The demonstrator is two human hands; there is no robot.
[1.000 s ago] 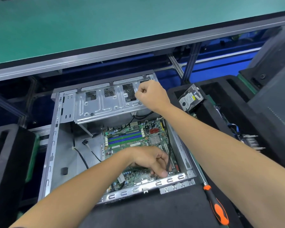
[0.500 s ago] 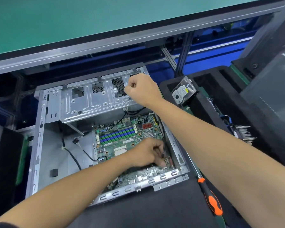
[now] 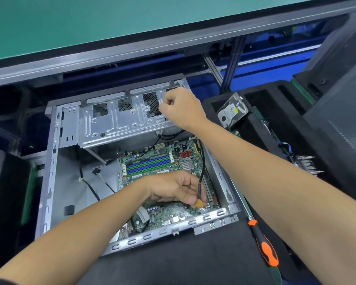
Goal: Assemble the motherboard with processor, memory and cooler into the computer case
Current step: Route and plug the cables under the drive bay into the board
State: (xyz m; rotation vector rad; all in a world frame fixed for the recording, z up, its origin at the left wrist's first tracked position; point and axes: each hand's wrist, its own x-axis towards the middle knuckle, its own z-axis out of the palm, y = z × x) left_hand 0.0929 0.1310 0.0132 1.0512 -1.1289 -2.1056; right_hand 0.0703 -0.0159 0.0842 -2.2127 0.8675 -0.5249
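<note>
An open grey computer case [image 3: 49, 182] lies flat with a green motherboard [image 3: 162, 163] inside it, its blue and green memory slots visible. My left hand [image 3: 173, 188] reaches over the board's near right part and pinches a black cable [image 3: 201, 167] just above its orange connector [image 3: 199, 204]. My right hand [image 3: 181, 108] is fisted at the far right corner of the case, against the silver drive bracket [image 3: 115, 124]; what it grips is hidden by the fingers. No cooler is visible on the board.
An orange and black screwdriver [image 3: 263, 243] lies on the black mat right of the case. A hard drive [image 3: 232, 112] sits in a black foam tray at the right. A green-topped bench [image 3: 90, 27] runs across the back. Loose black cables [image 3: 90, 186] lie on the case floor.
My left hand has lifted slightly off the board's near edge, and the cable's orange connector now shows below my fingers. My right hand stays at the case's far corner.
</note>
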